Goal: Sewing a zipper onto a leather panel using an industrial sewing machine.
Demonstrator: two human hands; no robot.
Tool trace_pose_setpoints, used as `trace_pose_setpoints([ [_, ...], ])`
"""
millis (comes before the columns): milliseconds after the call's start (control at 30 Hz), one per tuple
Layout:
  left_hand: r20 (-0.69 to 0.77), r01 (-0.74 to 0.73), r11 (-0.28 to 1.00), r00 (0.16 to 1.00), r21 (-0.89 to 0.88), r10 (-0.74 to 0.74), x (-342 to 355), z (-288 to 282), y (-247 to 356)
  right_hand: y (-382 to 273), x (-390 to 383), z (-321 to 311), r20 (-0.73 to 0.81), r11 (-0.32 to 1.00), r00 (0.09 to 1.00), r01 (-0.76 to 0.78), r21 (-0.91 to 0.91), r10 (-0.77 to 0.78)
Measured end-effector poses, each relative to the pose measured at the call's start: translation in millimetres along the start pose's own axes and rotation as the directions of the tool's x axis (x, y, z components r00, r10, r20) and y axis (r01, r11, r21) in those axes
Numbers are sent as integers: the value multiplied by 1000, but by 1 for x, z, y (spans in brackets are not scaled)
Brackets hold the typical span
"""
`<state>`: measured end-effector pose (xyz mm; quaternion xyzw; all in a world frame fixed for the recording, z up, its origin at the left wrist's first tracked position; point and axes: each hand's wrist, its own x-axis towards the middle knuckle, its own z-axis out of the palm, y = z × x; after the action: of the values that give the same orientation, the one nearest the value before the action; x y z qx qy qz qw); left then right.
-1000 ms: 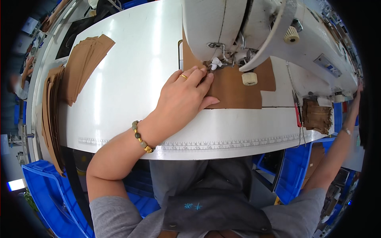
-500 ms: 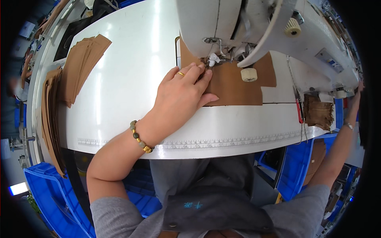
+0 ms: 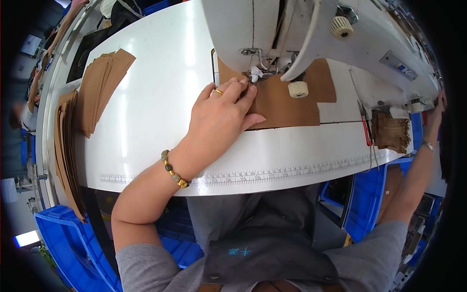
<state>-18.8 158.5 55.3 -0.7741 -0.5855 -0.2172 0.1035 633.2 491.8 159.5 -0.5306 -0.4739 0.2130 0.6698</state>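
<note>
A flat brown piece of leather or cloth (image 3: 287, 107) lies beneath the needle area of a white sewing machine (image 3: 245, 34). My left hand (image 3: 221, 109) rests palm down on its left part, fingers stretched toward the presser foot (image 3: 256, 74) and thumb spread to the side. Nothing is gripped in it. My right arm reaches far out to the right, where my right hand (image 3: 439, 109) is at the end of the machine; its fingers are too small and partly hidden to read, and so is what they touch.
Brown pieces lie fanned (image 3: 103, 87) at the table's left, with another stack (image 3: 66, 151) hanging over the edge. Red-handled snips (image 3: 366, 130) and a bundle of dark brown pieces (image 3: 390, 131) lie at the right. Blue bins (image 3: 73, 243) stand below. A ruler strip (image 3: 233, 170) runs along the front edge.
The whole view has shifted slightly, the machine appearing a little further left. My left hand stays on the brown piece, and my right hand stays at the machine's right end.
</note>
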Motion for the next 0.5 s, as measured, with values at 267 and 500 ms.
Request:
trace_pose_setpoints([
  [267, 28, 26, 1000, 999, -2, -26, -2, 1, 0, 21, -72, -3, -154, 875, 975, 71, -478, -163],
  [500, -16, 9, 999, 1000, -31, -10, -4, 0, 1, -50, -281, 103, 898, 317, 183, 947, -52, -400],
])
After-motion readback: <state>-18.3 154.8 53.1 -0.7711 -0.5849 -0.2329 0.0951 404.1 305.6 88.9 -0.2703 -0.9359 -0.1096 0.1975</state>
